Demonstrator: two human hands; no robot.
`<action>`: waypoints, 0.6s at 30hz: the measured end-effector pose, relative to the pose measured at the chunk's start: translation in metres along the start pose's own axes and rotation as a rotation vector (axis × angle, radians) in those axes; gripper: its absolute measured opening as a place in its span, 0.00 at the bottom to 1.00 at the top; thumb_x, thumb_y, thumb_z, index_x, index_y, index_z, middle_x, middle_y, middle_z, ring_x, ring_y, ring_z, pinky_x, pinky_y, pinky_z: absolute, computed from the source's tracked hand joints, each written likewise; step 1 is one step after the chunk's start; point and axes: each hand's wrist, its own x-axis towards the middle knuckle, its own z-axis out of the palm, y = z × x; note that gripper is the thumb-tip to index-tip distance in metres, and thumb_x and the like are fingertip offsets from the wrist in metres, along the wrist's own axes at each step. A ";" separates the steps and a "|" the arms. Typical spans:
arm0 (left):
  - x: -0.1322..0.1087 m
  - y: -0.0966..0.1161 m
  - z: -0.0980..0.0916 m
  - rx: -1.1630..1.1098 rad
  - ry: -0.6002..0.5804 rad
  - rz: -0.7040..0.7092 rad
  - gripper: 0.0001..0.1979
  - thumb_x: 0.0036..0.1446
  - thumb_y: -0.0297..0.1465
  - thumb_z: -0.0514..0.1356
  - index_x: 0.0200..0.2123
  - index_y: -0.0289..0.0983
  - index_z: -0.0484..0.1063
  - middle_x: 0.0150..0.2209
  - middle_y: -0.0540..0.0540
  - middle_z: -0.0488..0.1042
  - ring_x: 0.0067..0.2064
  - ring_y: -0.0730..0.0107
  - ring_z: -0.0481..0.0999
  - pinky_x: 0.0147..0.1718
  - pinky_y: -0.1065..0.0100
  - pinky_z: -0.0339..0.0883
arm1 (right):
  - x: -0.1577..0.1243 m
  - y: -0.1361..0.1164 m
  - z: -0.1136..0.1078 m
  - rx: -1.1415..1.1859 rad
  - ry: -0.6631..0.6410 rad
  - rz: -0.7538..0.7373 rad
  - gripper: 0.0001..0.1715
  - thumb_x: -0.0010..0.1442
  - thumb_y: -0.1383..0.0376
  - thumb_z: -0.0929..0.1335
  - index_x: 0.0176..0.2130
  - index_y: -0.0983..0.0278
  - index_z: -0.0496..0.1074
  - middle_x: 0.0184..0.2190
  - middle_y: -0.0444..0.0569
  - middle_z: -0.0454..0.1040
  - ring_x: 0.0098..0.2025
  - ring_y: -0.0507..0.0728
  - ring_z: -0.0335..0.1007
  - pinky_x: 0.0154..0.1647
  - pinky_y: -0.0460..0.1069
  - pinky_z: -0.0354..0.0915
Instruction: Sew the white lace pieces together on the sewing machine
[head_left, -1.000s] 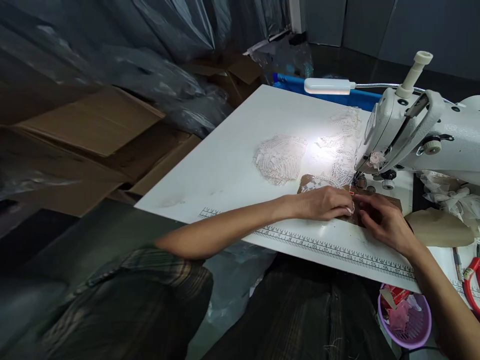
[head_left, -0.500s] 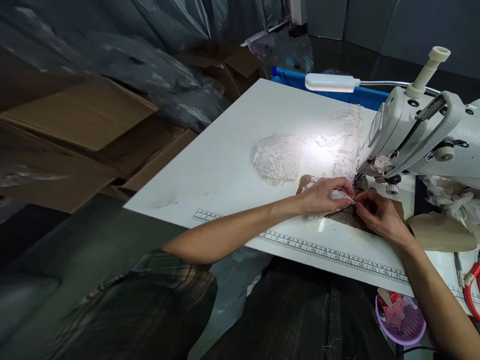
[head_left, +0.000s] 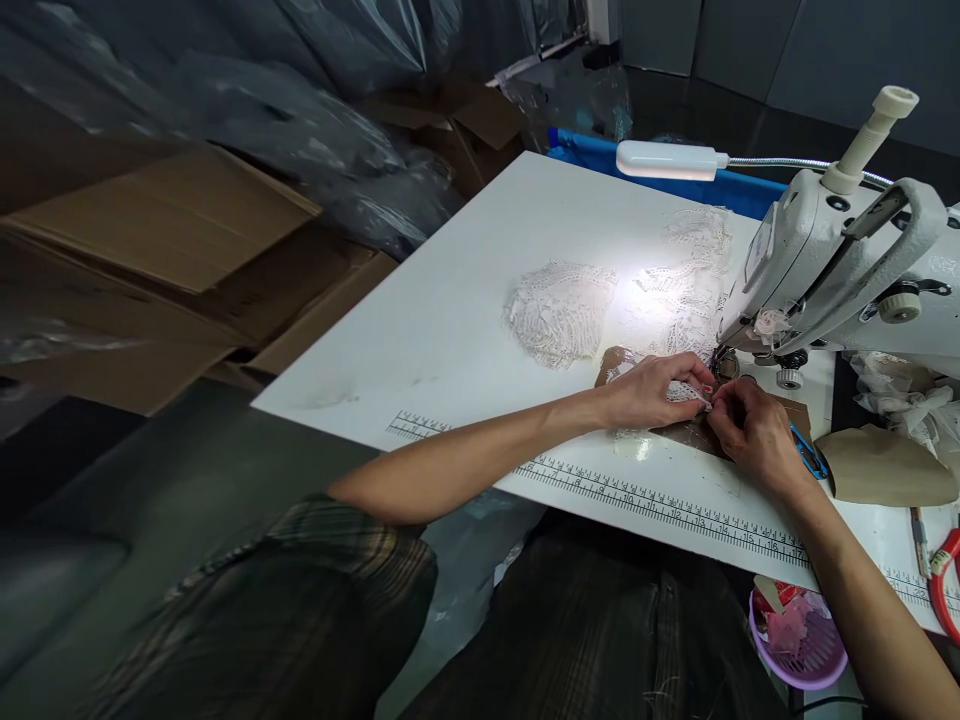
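My left hand (head_left: 651, 392) pinches a piece of white lace (head_left: 682, 391) in front of the needle area of the white sewing machine (head_left: 795, 250). Fingertips of my right hand (head_left: 756, 428) are closed on the right end of the same lace, touching my left fingertips. Under both hands lies a brown sheet (head_left: 694, 433). A blue tool (head_left: 810, 452) shows beside my right hand, partly hidden by it. Two heaps of white lace lie behind: one round (head_left: 562, 312), one longer (head_left: 694, 270) near the machine head.
A lit lamp (head_left: 667, 160) hangs over the white table (head_left: 420, 330). At the right are a tan pattern piece (head_left: 885, 466), white fabric scraps (head_left: 911, 400) and red-handled scissors (head_left: 943, 580). A purple basket (head_left: 806, 665) sits below the edge; cardboard boxes (head_left: 165, 220) stand left.
The blue tool now shows beside my right hand. My right fingers have shifted slightly at the lace end, and the whole view has moved a little.
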 end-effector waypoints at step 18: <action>0.001 -0.003 -0.003 -0.080 -0.065 -0.033 0.16 0.58 0.31 0.62 0.50 0.36 0.67 0.42 0.46 0.81 0.44 0.66 0.79 0.48 0.58 0.69 | -0.004 -0.007 -0.015 0.263 -0.198 0.111 0.14 0.58 0.54 0.66 0.34 0.62 0.72 0.19 0.41 0.66 0.22 0.51 0.60 0.25 0.48 0.60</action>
